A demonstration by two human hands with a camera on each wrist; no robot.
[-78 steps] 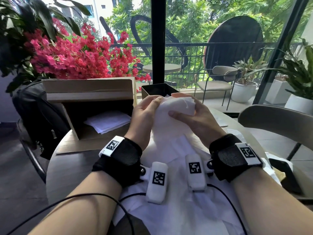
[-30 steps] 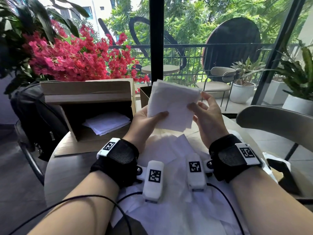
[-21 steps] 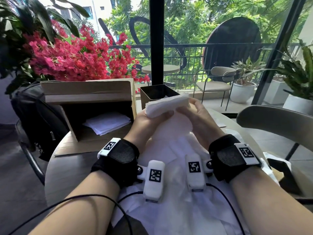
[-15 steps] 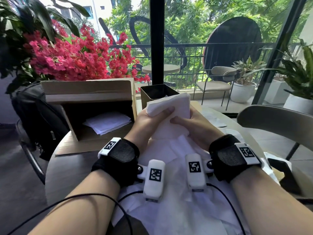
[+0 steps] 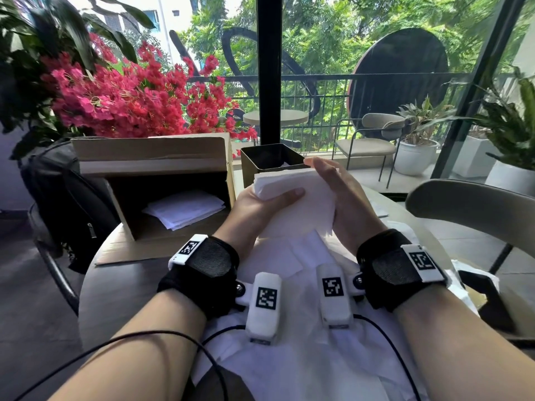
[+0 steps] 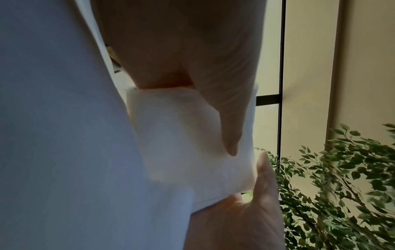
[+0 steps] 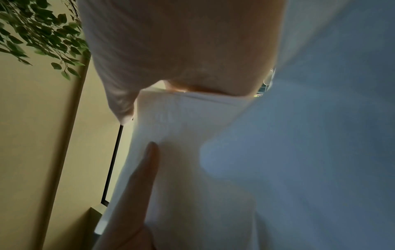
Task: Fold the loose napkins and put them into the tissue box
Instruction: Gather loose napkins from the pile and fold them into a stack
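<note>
Just in front of the black holder (image 5: 254,164), we note the folded napkin stack (image 5: 307,211) pinched in the left grip (image 5: 254,211), thumb on top, right grip (image 5: 346,198) flat-fingered against its edge; a loose pinch could let sheets fan and snag the holder's rim.

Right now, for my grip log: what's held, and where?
Folded white napkin: left hand pinches its left edge, thumb on top; right hand presses flat against its right edge.
</note>
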